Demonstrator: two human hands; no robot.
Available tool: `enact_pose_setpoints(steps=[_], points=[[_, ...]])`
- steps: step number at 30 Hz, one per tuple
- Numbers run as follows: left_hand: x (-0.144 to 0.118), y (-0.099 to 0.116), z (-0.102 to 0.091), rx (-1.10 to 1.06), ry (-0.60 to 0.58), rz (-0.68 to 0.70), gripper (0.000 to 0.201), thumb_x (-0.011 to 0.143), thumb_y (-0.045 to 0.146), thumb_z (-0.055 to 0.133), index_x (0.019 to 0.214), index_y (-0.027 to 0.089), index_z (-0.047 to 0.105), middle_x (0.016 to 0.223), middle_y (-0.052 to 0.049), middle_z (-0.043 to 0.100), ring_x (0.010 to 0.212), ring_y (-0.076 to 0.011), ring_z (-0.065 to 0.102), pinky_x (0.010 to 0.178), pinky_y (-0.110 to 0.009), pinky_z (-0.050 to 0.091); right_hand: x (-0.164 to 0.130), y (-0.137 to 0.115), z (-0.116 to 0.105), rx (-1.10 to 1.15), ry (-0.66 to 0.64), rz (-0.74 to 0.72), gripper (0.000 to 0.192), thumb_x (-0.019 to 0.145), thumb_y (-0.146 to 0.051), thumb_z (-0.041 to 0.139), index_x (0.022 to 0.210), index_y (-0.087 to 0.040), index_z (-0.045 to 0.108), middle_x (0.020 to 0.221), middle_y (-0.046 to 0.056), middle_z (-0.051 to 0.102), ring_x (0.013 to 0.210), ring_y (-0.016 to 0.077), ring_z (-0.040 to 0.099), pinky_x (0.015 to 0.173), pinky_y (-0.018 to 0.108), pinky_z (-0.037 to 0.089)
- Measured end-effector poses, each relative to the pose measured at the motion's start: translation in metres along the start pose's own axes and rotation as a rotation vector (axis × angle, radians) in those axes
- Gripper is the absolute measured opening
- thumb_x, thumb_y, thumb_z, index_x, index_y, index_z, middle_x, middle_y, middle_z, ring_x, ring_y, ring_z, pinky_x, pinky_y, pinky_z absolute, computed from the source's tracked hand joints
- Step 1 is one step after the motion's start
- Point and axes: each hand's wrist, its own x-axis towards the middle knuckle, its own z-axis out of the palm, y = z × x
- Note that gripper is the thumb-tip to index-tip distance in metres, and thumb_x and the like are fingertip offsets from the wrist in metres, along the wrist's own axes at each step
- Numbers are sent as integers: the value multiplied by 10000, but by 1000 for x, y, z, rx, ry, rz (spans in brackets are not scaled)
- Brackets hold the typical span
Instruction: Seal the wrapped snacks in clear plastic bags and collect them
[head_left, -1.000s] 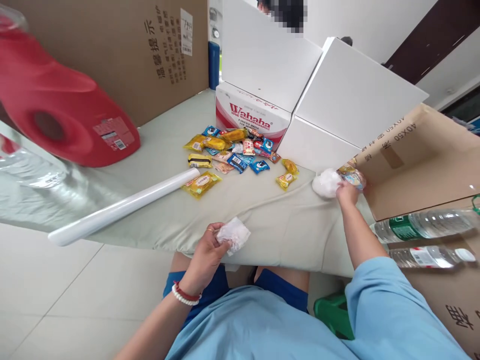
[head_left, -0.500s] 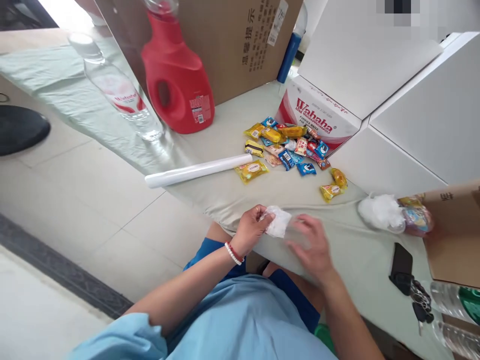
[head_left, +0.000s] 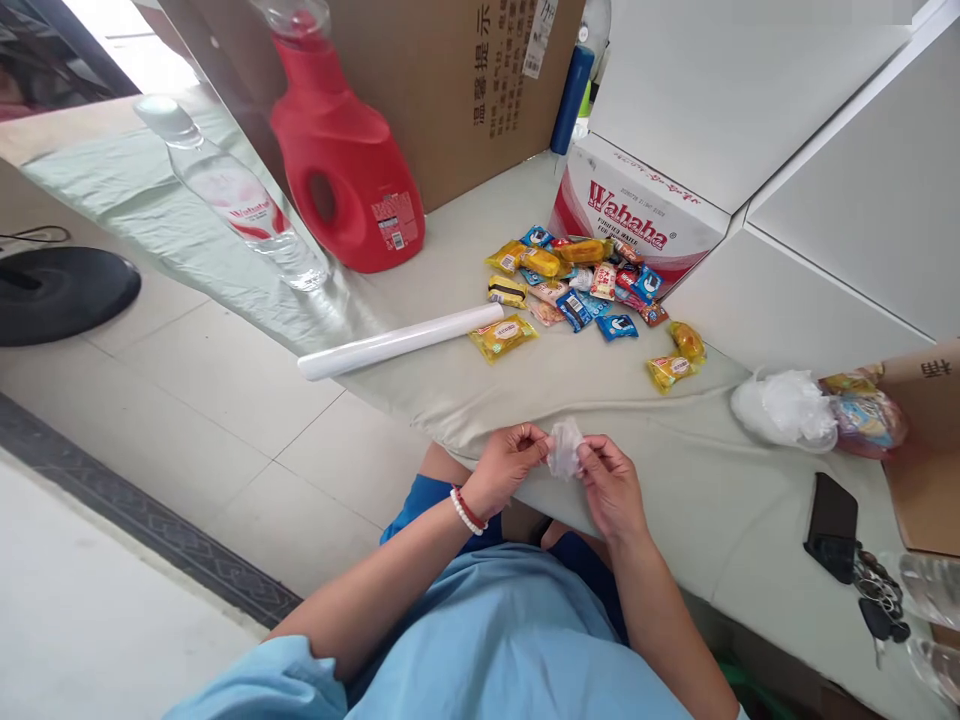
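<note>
Between my hands, over the table's front edge, is a small crumpled piece of thin, whitish translucent plastic point(head_left: 565, 449), which looks like a folded bag. My left hand point(head_left: 511, 463) pinches its left side; a ring and a red-and-white bead bracelet show on that arm. Its right side is pinched by the thumb and fingers of my right hand point(head_left: 611, 482). Beyond the hands lies a heap of wrapped snacks point(head_left: 577, 280) in yellow, blue and red. A yellow snack packet point(head_left: 503, 338) touches the end of a white roll point(head_left: 401, 342).
A water bottle point(head_left: 232, 200) and a red detergent jug point(head_left: 349, 160) stand at the left. Behind are a cardboard box point(head_left: 450, 110) and a Wahaha carton point(head_left: 637, 210). To the right lie a white plastic bag point(head_left: 784, 410), a phone point(head_left: 832, 520) and keys point(head_left: 881, 595).
My right hand, blurred and apart before, has come in and gripped the plastic piece's right side. The plastic now looks more gathered. The view has shifted slightly.
</note>
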Motion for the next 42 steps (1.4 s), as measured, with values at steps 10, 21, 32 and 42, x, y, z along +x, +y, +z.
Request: enact_pose_setpoints(steps=[10, 21, 32, 42], points=[[3, 12, 3, -341, 16, -62, 393, 737, 462, 882, 759, 178, 611, 1028, -51, 683, 887, -147, 605, 811, -283, 494, 1, -22, -47, 446, 253, 33, 333, 693, -334, 952, 842, -227, 675, 776, -43, 578, 660, 79, 501, 558, 191, 447], [0, 15, 18, 225, -136, 165, 531, 742, 243, 803, 1250, 264, 651, 1329, -68, 647, 890, -151, 594, 754, -275, 474, -12, -26, -61, 396, 131, 132, 319, 705, -370, 922, 831, -221, 670, 676, -49, 490, 571, 77, 414, 460, 170, 353], [9, 10, 29, 335, 112, 199, 226, 782, 348, 758, 786, 204, 584, 764, 18, 615, 681, -126, 531, 674, -264, 436, -20, -23, -63, -209, 308, -164, 350, 856, -543, 762, 1030, -250, 681, 912, 18, 607, 767, 148, 529, 611, 248, 472], [8, 11, 26, -17, -33, 104, 337, 759, 425, 858, 800, 187, 622, 788, 14, 627, 710, -110, 557, 716, -260, 475, -6, -24, -52, -208, 271, -115, 280, 793, -465, 807, 856, -222, 682, 736, -21, 576, 625, 117, 472, 541, 234, 407]])
